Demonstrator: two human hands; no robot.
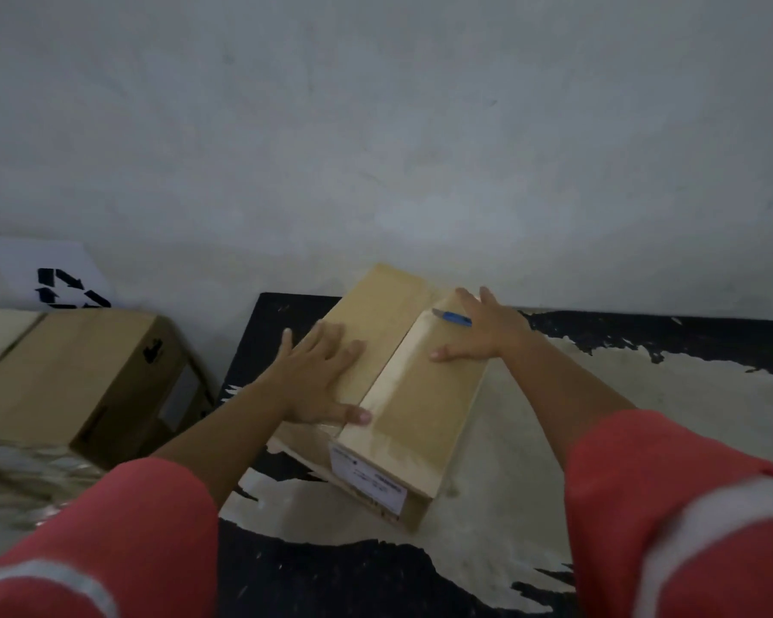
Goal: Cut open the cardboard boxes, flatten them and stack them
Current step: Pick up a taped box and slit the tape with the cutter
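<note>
The cardboard box lies in the middle of the table, its long axis running from 1 o'clock to 7 o'clock. A paler tape strip follows that line along the top, and a white label sits on the end wall at 7 o'clock. We judge the box light and probably empty. The corrugated board should be stiff along the walls but springy over the top flaps, and likely to skid on the worn table if pushed from one side. The best hold is flat pressure on the flaps either side of the tape, with fingers kept off the cutting line. We cannot tell whether the tape is already slit.

Our left grip is released. Its fingers are splayed and it lies palm down on the flap at the 9 o'clock side, thumb reaching toward the tape. Our right grip is also spread flat, on the box's 1 o'clock end. A blue cutter juts out from under its fingers toward 9 o'clock, pinned against the board and not clenched.

Off the table at 9 o'clock stands a larger box, with a recycling sign behind it at 10 o'clock.
</note>
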